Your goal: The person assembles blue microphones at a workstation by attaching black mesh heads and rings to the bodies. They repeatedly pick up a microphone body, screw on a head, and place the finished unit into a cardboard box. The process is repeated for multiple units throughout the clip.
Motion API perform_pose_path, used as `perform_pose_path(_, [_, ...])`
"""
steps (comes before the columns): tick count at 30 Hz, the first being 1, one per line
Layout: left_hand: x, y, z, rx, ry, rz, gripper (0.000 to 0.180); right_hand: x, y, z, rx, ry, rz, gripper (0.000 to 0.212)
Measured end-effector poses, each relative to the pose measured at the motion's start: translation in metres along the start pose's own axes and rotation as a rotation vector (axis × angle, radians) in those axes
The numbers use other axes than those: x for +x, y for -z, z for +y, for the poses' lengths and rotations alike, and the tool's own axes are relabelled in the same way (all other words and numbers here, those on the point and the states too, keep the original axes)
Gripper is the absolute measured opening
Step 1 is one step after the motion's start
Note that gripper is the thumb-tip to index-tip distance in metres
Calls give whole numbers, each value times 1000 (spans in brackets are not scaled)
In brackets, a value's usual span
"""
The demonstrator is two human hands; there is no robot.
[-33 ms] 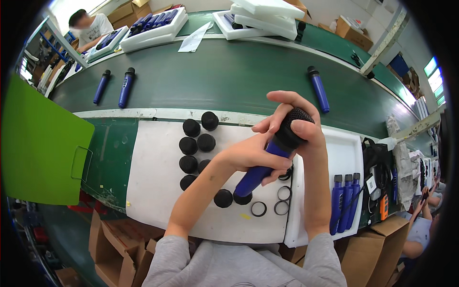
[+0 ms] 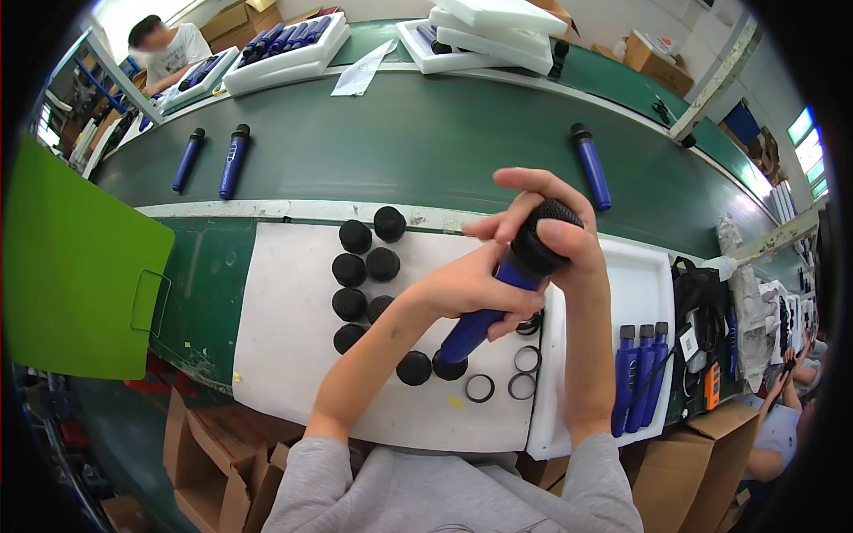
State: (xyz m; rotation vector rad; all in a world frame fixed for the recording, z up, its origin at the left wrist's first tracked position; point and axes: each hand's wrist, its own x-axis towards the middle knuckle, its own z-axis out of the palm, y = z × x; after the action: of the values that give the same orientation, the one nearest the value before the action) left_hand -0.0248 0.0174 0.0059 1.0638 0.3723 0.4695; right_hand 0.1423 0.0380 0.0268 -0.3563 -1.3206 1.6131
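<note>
**Q:** So what are the two hands doing?

**A:** Both hold one blue microphone above a white foam mat. The left hand is wrapped shut around the blue handle, likely to steady it. The right hand is curled closed over the black mesh head, thumb and fingers pinching its sides, a grip that looks suited to twisting it.

**Q:** Which way does the microphone point?

**A:** Its long axis runs diagonally: the head is up and to the right, away from the person, and the tail is down and to the left, toward the body.

**Q:** What lies around it?

**A:** Loose black mesh heads cluster on the mat just left of the hands, within easy reach. Black rings lie below the handle. Three more blue microphone bodies rest in a white tray to the right. Beyond runs a green conveyor belt.
</note>
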Motion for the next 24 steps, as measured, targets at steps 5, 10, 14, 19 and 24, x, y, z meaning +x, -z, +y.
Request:
perform_pose_path(5, [14, 3, -7, 747, -143, 670, 32, 9, -13, 17, -283, -52, 478, 44])
perform_pose_path(10, [29, 10, -27, 792, -292, 726, 39, 9, 0, 18, -257, -82, 514, 44])
perform_pose_path(14, [11, 15, -1, 485, -62, 293, 35, 8, -7, 2, -209, -53, 236, 58])
perform_pose_path(19, [5, 4, -9, 275, -46, 130, 11, -3, -3, 0, -290, -52, 82, 70])
perform_pose_path(24, [-2, 0, 1, 459, -234, 429, 25, 2, 8, 13, -376, 32, 266, 56])
